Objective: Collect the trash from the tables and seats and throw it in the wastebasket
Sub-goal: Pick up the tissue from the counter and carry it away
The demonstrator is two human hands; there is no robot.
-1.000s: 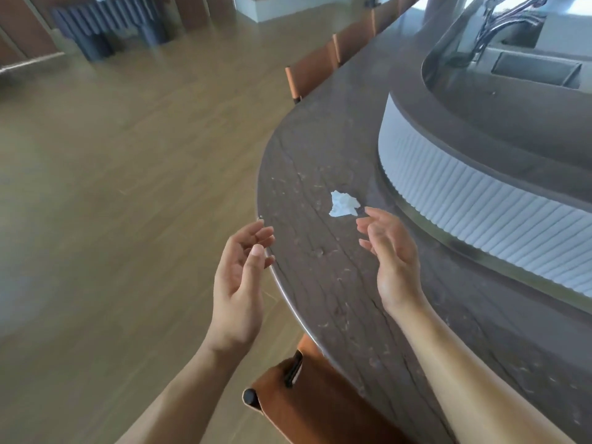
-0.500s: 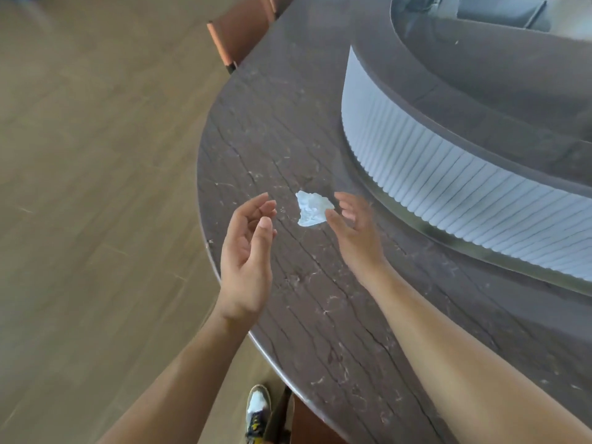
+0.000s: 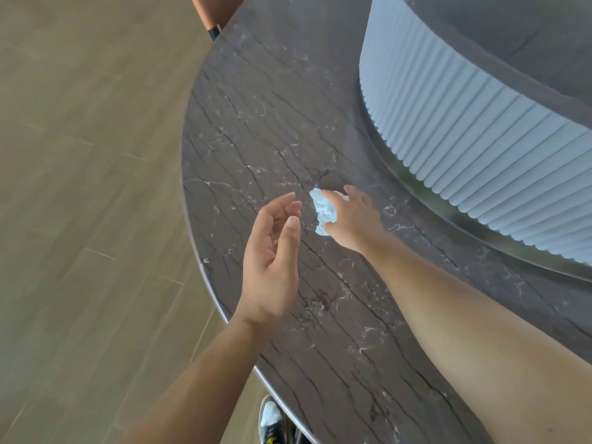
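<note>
1. Your right grip (image 3: 349, 219) curls round the crumpled tissue (image 3: 324, 211), over the middle of the tabletop (image 3: 262, 107), between its curved left edge and the ribbed white wall (image 3: 464, 129).
2. Your left grip (image 3: 272, 261) hangs loose and empty just beside the crumpled tissue, nearer that left edge.

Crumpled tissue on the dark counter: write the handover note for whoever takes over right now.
Right hand: fingers curled round the crumpled tissue at the dark counter; cannot tell whether it is off the surface yet.
Left hand: open, holds nothing, beside the tissue above the counter.
Done: tissue gripped.
Left: lift it, carry it to the wastebasket (not in view), drop it in, then check the other tables and seats.
</note>
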